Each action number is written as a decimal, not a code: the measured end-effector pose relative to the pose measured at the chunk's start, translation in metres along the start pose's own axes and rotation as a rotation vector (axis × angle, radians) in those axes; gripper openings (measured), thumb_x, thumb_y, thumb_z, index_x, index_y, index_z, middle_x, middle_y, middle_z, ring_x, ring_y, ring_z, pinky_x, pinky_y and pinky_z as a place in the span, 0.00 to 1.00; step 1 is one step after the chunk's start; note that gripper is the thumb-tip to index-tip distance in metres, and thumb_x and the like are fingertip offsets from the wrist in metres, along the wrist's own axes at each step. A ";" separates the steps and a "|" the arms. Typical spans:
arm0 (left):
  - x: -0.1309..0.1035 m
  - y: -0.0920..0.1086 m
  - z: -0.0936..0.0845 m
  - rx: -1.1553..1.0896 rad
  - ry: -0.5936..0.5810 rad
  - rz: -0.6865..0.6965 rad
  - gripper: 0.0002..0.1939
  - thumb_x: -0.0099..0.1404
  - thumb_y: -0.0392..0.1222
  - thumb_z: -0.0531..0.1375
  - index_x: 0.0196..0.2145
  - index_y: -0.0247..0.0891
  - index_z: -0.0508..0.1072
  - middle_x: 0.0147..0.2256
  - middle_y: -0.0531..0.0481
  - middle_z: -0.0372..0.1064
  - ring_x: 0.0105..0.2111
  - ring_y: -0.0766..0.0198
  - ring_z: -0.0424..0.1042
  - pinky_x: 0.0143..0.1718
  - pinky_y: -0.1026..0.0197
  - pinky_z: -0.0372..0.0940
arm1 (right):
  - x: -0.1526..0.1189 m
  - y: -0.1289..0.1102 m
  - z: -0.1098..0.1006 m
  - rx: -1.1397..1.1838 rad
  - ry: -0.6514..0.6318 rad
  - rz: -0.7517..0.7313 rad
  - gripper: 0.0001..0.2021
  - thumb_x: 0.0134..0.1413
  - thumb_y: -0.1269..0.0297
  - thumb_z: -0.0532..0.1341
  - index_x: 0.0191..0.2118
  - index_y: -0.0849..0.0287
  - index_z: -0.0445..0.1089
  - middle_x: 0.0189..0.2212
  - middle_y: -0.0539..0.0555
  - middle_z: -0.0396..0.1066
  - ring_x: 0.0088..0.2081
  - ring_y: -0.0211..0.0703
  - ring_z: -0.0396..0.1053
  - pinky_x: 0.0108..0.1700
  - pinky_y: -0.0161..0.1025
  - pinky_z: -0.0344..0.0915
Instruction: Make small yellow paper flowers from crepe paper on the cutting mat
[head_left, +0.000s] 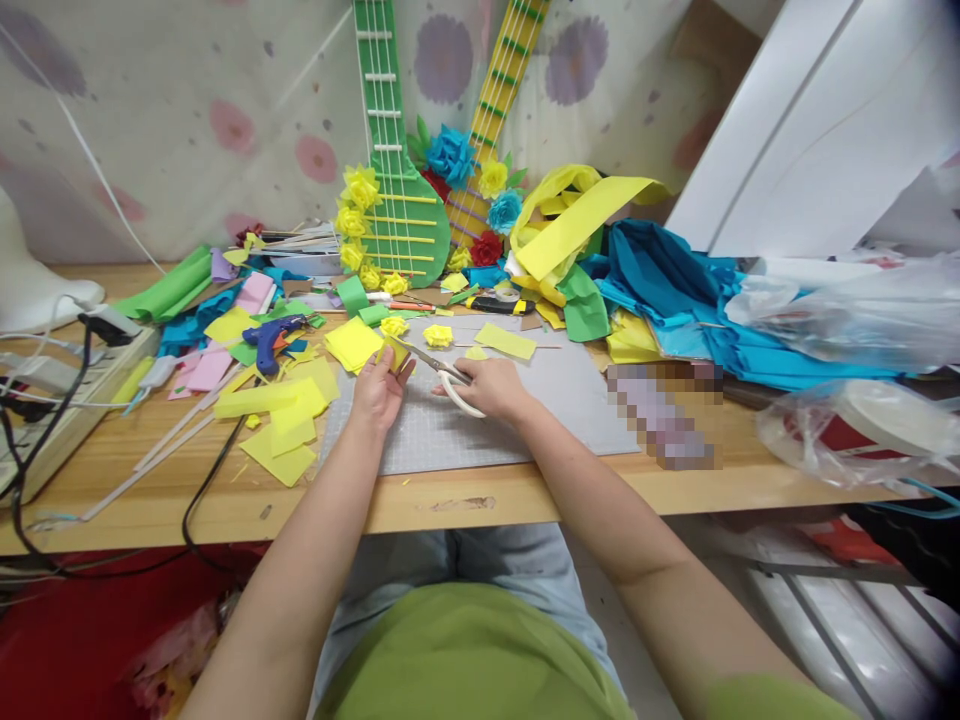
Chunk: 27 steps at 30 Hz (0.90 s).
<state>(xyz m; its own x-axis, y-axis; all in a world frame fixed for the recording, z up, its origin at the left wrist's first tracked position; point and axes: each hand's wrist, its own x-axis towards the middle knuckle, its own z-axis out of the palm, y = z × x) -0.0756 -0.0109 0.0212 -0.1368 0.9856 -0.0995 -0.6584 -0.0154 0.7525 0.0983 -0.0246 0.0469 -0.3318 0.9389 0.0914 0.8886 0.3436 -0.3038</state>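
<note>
My left hand (381,388) pinches a small folded piece of yellow paper (395,352) above the left part of the grey cutting mat (577,410). In my right hand (491,388) is a pair of scissors (459,390) with white handles; the blades point left and reach the paper's edge. Whether the blades are cutting into it I cannot make out. Just beyond the hands lie yellow paper flowers (438,336) and a yellow paper strip (506,341). A stack of yellow squares (352,346) sits beside my left hand.
Behind stand a green paper instrument (409,225) and a yellow one (499,95), both trimmed with paper flowers. A blue glue gun (274,343) and yellow scraps (281,440) lie left. Blue crepe paper (667,275) is heaped right, near a bagged tub (862,435). A power strip (82,410) with cords is far left.
</note>
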 end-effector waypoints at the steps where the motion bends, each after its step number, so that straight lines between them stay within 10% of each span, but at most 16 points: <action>1: 0.000 0.000 0.000 0.008 0.007 -0.002 0.04 0.55 0.38 0.60 0.32 0.40 0.70 0.33 0.54 0.73 0.32 0.71 0.71 0.38 0.65 0.65 | 0.000 0.000 0.000 -0.002 0.003 -0.001 0.27 0.47 0.37 0.47 0.29 0.55 0.69 0.27 0.52 0.72 0.29 0.39 0.65 0.27 0.34 0.45; 27: -0.004 -0.003 0.004 0.089 -0.038 -0.013 0.07 0.51 0.40 0.63 0.29 0.38 0.69 0.31 0.54 0.72 0.32 0.70 0.70 0.39 0.63 0.63 | 0.001 0.000 0.001 0.027 -0.008 0.027 0.25 0.47 0.38 0.49 0.31 0.55 0.70 0.28 0.53 0.71 0.30 0.40 0.65 0.28 0.34 0.47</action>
<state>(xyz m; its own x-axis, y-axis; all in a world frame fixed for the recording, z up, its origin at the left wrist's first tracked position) -0.0707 -0.0139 0.0217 -0.0992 0.9914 -0.0858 -0.5911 0.0107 0.8065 0.0974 -0.0238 0.0466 -0.3105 0.9476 0.0755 0.8883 0.3175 -0.3320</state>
